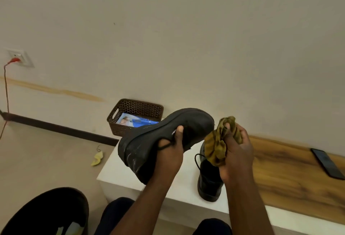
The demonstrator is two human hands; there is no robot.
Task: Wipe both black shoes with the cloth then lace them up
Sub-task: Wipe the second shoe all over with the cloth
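We are in the wiping step, by our reading: nothing is laced yet. The worktop (pixel 119 171), white at our end and wood-grained to the right, carries the second shoe (pixel 209 188), which stands upright with its long axis running near to far and its opening toward us; its toe end is hidden behind the cloth and right hand.

The first shoe (pixel 149 141) is held up above the worktop's left part, turned so the sole faces up and left. Its long axis runs diagonally from near left to far right; we take the far-right rounded end for the toe, though that is a judgement.

Our left hand (pixel 171 152) grips this shoe at its opening, fingers curled round the edge, a loose lace (pixel 164 146) looped across them. Our right hand (pixel 235 152) clutches the bunched olive cloth (pixel 217 147), just right of the shoe and not touching it.

Next, we judge, the cloth must meet the shoe's upper, the left hand turning it.
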